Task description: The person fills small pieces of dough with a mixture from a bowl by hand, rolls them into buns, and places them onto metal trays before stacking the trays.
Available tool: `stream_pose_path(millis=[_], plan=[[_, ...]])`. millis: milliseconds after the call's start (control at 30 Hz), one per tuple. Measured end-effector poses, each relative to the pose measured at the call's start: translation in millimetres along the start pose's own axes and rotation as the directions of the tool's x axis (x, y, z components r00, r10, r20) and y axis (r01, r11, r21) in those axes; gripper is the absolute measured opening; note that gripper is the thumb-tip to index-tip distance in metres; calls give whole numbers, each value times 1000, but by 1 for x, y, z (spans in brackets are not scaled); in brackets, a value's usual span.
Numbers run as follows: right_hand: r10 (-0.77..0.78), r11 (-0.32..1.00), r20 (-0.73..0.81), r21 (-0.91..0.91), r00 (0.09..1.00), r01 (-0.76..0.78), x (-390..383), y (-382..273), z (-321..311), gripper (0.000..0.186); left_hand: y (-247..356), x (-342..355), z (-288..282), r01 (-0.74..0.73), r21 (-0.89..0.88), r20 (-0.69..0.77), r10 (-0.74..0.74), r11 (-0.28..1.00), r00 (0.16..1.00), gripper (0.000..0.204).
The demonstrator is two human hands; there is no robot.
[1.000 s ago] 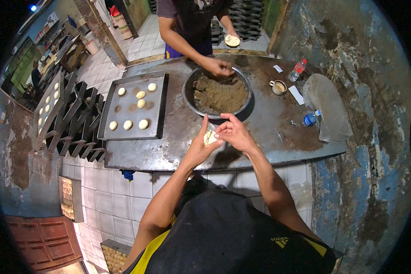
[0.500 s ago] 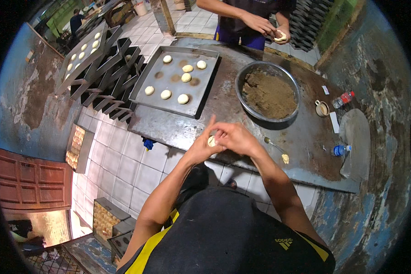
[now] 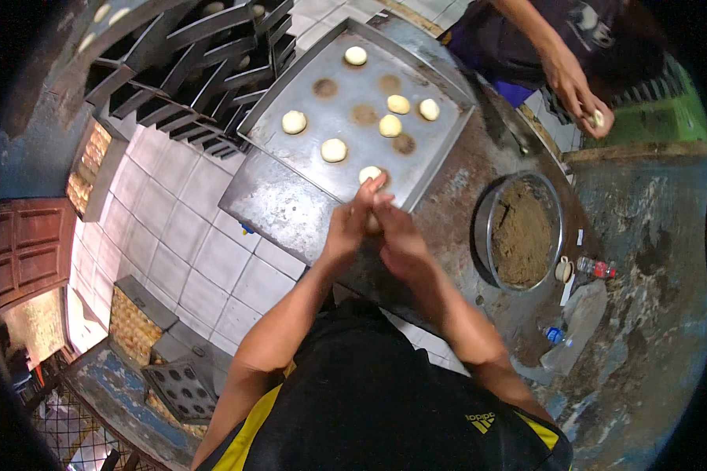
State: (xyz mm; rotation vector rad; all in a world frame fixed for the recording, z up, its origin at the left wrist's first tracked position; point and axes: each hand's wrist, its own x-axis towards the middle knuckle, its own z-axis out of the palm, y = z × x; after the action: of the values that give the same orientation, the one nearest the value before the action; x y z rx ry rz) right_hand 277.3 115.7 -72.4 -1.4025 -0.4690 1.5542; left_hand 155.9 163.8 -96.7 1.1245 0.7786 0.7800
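My left hand (image 3: 349, 231) and my right hand (image 3: 401, 239) are brought together over the near edge of a metal baking tray (image 3: 428, 74). Between the palms is a dough ball (image 3: 373, 225), mostly hidden and smeared by motion. Just beyond my left fingertips, a pale dough ball (image 3: 370, 175) lies on the tray, partly covered by the fingers. Several more rounded dough balls sit spaced over the tray, among them one (image 3: 334, 151) to the left and one (image 3: 390, 125) nearer the middle. Brown round stains mark the metal.
A steel bowl (image 3: 560, 239) of crumbly brown filling stands right on the metal table (image 3: 279, 208). Beyond it are a cup (image 3: 563, 269) and bottles (image 3: 554, 335). A co-worker's hands (image 3: 585, 102) hold dough at upper right. Stacked trays (image 3: 204, 59) rise at left.
My view has turned, and my hands have moved to the tray's near edge. They have gone from working the dough with fingers to pressing together around it.
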Motion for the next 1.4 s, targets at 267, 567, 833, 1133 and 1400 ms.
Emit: stream_pose_path(millis=[267, 567, 833, 1133, 1400], plan=[[-616, 179, 109, -945, 781, 273, 251, -49, 13, 51, 3, 61, -105, 16, 141, -318, 30, 990, 948, 54], [-595, -247, 361, -932, 718, 264, 322, -8, 10, 54, -3, 10, -182, 89, 414, -396, 92, 906, 914, 44], [-367, 599, -91, -785, 926, 160, 275, -99, -39, 36, 25, 10, -153, 6, 453, -341, 167, 892, 925, 38], [-391, 757, -203, -625, 898, 189, 104, -21, -22, 28, -28, 1, -39, -12, 141, -366, 64, 990, 929, 38], [-797, 417, -75, -787, 599, 456, -129, 36, -75, 35, -8, -72, 123, 281, -114, -50, -288, 953, 956, 36]])
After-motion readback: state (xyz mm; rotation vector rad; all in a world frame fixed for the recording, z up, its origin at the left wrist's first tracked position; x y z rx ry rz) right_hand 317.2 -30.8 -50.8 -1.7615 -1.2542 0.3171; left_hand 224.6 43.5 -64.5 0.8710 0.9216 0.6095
